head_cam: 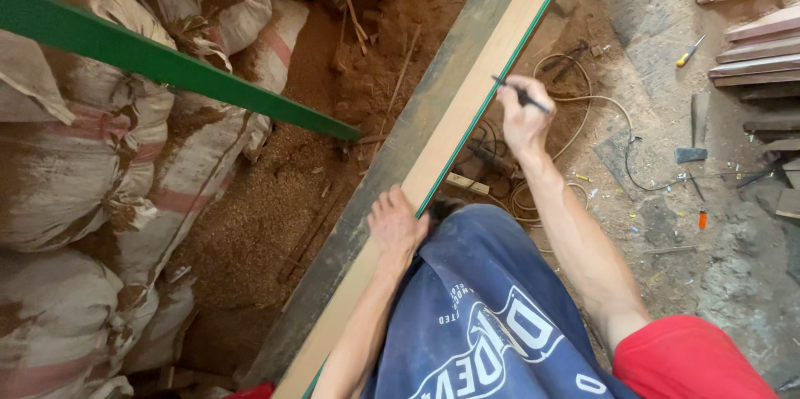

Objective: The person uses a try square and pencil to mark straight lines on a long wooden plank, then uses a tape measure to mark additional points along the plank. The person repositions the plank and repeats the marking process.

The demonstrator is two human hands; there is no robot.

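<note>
A long pale wooden plank (467, 107) with a green edge runs diagonally from bottom centre to the top right, lying on a dark beam (392, 166). My left hand (395, 226) presses flat on the plank near my blue-clad knee (483, 299). My right hand (523, 116) grips a dark pencil (518, 93), its tip touching the plank's green edge farther up.
Stacked dusty sacks (92, 166) fill the left, crossed by a green bar (167, 66). Sawdust (275, 207) covers the floor beside the beam. On the right lie a coiled cable (583, 107), a yellow-handled screwdriver (689, 52), a chisel (692, 128) and stacked boards (758, 41).
</note>
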